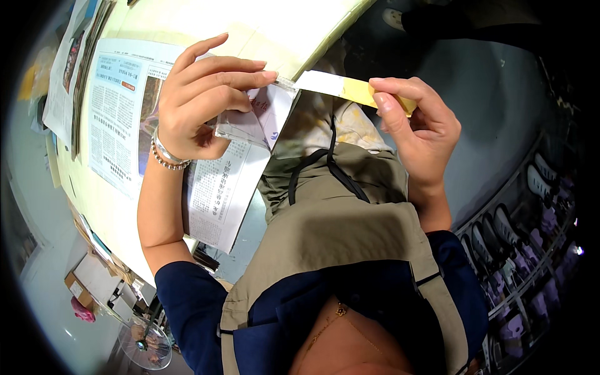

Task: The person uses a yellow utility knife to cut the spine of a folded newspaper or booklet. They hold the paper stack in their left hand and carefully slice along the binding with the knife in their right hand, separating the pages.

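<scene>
My left hand (200,103) is over the near edge of the table. Its thumb and forefinger close on a clear, crinkled plastic piece (240,128), while the other fingers stretch out to the right. Behind the plastic is a pale sheet with some reddish and blue marks. My right hand (425,125), off the table's edge, pinches a flat strip (356,90) between thumb and forefinger. That strip is white toward the left and yellow in the fingers. Its white end reaches the corner by the plastic; whether it is attached there I cannot tell.
Newspaper (115,106) covers part of the pale table (262,28), and another sheet (215,200) hangs over its edge. Paper stacks (81,81) lie at the far left. A fan (144,344) stands lower left. Shoes fill a rack (519,250) at the right. Another person's shoe (392,19) shows at the top.
</scene>
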`<state>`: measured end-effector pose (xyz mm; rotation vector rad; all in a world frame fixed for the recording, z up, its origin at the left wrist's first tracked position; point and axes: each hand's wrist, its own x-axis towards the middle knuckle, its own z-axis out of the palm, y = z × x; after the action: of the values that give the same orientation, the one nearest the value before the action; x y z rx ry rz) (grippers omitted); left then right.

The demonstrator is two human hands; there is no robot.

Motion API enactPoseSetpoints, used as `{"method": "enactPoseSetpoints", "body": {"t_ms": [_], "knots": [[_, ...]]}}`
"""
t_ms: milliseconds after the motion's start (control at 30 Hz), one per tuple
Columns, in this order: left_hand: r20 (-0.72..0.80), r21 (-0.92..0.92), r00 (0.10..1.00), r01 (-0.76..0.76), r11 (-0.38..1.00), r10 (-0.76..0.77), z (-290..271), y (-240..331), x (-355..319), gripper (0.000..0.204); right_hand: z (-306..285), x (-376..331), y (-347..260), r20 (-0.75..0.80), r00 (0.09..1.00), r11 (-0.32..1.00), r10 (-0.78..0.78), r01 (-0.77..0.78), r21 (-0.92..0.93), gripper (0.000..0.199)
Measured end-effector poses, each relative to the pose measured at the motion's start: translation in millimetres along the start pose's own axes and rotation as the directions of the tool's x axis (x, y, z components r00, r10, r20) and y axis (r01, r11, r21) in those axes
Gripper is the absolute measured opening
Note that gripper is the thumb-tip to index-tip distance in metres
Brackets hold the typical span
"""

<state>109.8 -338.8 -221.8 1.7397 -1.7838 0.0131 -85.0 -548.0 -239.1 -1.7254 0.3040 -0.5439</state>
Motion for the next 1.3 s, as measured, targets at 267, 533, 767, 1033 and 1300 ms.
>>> {"method": "enactPoseSetpoints", "body": {"t_ms": [267, 533, 767, 1033, 1300], "knots": [[-0.007, 0.005, 1.0, 0.015, 1.0, -0.014, -0.9, 2.5, 1.3, 0.017, 1.1, 0.7, 0.5, 0.02, 1.0, 0.999, -0.023, 0.023, -0.035, 0.015], [-0.019, -0.008, 1.0, -0.024, 1.0, 0.024, -1.4, -0.4, -0.4, 0.015, 2.3, 6.6, -1.2, 0.03, 0.997, 0.996, -0.071, 0.072, -0.049, 0.015], [-0.027, -0.007, 0.999, -0.044, 0.999, 0.044, -0.4, -1.6, -0.1, 0.018, 2.0, 20.8, -7.7, 0.139, 0.976, 0.976, -0.167, 0.184, -0.117, 0.014], [0.022, -0.041, 0.998, -0.05, 0.998, 0.051, 0.2, -3.2, 1.8, 0.015, -7.8, 60.2, -21.3, 0.37, 0.88, 0.885, -0.297, 0.399, -0.241, 0.011], [0.018, -0.059, 0.998, -0.061, 0.996, 0.063, 1.4, -6.2, -0.5, 0.02, 1.8, 112.3, -32.9, 0.629, 0.766, 0.956, 0.136, 0.065, -0.286, 0.018]]}}
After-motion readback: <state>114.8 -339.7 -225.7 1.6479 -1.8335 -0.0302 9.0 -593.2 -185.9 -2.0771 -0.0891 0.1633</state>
